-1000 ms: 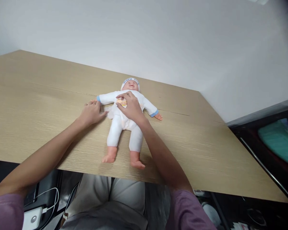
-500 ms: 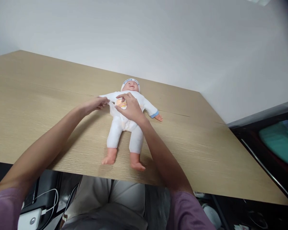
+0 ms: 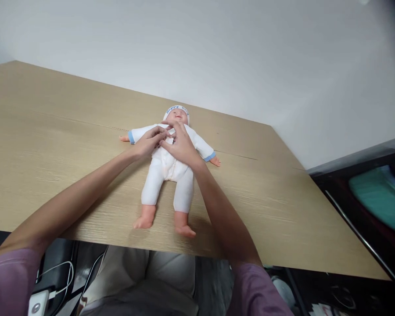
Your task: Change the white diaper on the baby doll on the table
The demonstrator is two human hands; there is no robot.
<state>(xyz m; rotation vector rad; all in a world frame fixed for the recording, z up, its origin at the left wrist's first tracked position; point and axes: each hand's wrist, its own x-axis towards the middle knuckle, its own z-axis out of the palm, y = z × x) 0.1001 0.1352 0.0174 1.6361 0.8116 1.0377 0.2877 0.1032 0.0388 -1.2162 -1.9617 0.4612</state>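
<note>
A baby doll [image 3: 183, 197] in a white suit with blue cuffs lies on its back, feet towards me. A white diaper [image 3: 171, 169] is around its hips, over the suit. My left hand [image 3: 151, 140] is closed over the left side of the belly, its fingers pinching the diaper's side tab at the front. My right hand [image 3: 181, 147] rests on the belly from the other side, thumb and fingers apart and curved, their tips close to my left fingertips. Between the hands a small white edge of the diaper shows; the fingers hide most of the waist.
The doll lies on a wooden table [image 3: 283, 210] against a pale wall [image 3: 151, 48]. At the right stands a dark case with a green item [image 3: 378, 197]. Below the near edge are a white device with a cable [image 3: 38, 303] and my legs [image 3: 171, 272].
My left hand has moved right, from beside the doll's waist onto its belly, bringing the diaper's tab across the front. My right hand stays on the belly. The view has shifted slightly.
</note>
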